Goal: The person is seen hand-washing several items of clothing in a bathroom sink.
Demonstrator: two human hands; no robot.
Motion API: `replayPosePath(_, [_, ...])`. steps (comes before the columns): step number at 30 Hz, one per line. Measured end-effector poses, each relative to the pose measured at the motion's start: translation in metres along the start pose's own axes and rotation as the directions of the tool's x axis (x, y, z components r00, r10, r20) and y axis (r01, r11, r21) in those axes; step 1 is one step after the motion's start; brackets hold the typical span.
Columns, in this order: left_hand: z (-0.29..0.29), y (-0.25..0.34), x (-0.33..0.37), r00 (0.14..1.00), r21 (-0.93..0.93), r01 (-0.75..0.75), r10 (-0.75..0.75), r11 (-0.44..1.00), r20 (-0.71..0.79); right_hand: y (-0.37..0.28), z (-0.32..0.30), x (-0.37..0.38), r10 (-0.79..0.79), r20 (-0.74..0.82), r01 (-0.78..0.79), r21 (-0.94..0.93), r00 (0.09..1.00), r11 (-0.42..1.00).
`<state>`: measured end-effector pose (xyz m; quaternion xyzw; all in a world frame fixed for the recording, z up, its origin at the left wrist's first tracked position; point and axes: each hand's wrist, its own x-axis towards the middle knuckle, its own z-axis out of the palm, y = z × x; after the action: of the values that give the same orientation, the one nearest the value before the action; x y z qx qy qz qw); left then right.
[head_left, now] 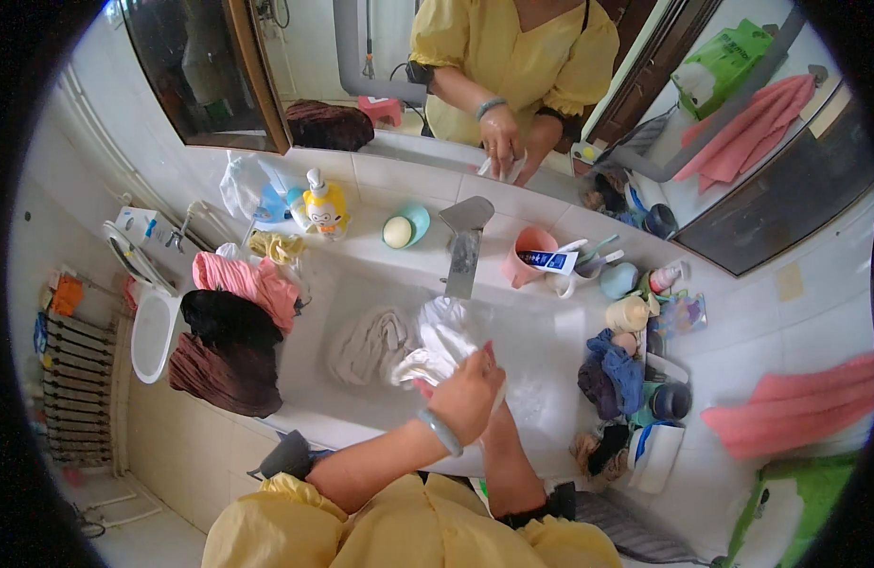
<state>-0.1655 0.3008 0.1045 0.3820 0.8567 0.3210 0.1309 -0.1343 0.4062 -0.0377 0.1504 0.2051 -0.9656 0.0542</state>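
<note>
Yellow blouse [408, 525] fronts a sink [558, 360] holding white cloths [444, 348].

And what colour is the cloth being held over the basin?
The cloth is white, best seen in the head view.

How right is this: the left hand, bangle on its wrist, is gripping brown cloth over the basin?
Wrong colour: the head view shows the left hand, bangle on its wrist, gripping white cloth over the basin. The brown cloth lies farther left.
</note>
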Motion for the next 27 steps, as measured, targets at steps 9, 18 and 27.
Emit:
replayPosePath(9, [-0.059, -0.135, -0.050, 0.989, -0.636, 0.113, -0.026, 0.764, 0.144, -0.001, 0.037, -0.014, 0.186, -0.070, -0.191, -0.067, 0.980, 0.979])
replayPosePath(18, [0.033, -0.154, -0.031, 0.913, -0.867, 0.081, -0.312, -0.492, 0.263, 0.019, 0.085, -0.010, 0.413, -0.222, -0.429, -0.024, 0.883, 0.903])
replayPosePath(27, [0.042, -0.137, 0.007, 0.726, -0.867, 0.458, -0.644, 0.194, 0.239, 0.002, 0.063, -0.004, 0.398, -0.315, -0.484, -0.746, 0.862, 0.457])
